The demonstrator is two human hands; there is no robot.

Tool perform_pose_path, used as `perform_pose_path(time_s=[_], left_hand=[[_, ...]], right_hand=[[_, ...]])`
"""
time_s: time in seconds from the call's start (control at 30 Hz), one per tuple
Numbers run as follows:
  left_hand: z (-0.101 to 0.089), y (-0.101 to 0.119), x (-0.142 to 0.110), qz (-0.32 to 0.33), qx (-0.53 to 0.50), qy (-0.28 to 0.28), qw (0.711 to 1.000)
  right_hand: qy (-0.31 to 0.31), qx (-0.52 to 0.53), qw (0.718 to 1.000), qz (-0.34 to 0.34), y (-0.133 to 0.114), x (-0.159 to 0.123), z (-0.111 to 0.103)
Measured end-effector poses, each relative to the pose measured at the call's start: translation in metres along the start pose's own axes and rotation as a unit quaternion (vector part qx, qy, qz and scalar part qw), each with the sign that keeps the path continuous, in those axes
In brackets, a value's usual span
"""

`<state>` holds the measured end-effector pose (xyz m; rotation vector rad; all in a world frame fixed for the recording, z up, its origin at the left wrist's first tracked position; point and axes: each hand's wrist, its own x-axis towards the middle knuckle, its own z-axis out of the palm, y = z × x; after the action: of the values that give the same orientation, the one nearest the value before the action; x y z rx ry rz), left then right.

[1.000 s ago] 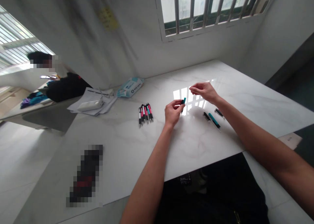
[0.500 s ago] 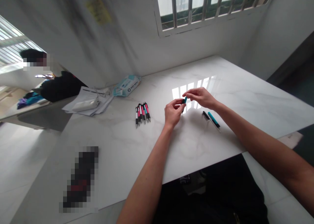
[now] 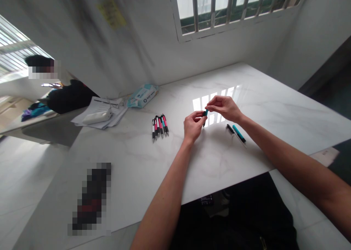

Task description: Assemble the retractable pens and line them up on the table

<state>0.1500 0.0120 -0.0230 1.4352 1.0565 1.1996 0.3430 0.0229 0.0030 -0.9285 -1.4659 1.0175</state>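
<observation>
Pinching a short teal pen part (image 3: pixel 206 113) between them, both hands meet just above the white marble table (image 3: pixel 274 111), a little way in front of the bright window reflection on its surface. The left hand (image 3: pixel 193 125) grips the lower, dark end of the piece with thumb and fingers closed around it; the right hand (image 3: pixel 223 107) closes its fingertips on the teal upper end. The part is held off the table, tilted.

Just right of the hands, under the right wrist, lie loose pen pieces (image 3: pixel 236 131): a small black piece and a teal barrel with a thin white tip, side by side on the tabletop. Left of the hands, a row of five assembled pens (image 3: pixel 159 126), pink and teal with black grips, lies close together. Farther left and back from the hands sit a pack of wet wipes (image 3: pixel 143 95) and a stack of papers (image 3: pixel 100 114) with a white object on top. Beyond the table's left end, well apart from the hands, another person (image 3: pixel 63 94) in dark clothing sits at a separate surface.
</observation>
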Motion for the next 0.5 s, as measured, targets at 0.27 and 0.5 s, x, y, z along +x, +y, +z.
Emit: perform_pose_path(time_s=[0.27,0.5], left_hand=[[0.002,0.0,0.001,-0.007,-0.029,0.0,1.0],[-0.001,0.002,0.003,-0.006,-0.039,0.02,0.999]], right_hand=[[-0.061,-0.052,0.997,0.017,-0.001,0.0,0.0],[0.014,-0.32,0.947,0.016,-0.01,0.0,-0.063]])
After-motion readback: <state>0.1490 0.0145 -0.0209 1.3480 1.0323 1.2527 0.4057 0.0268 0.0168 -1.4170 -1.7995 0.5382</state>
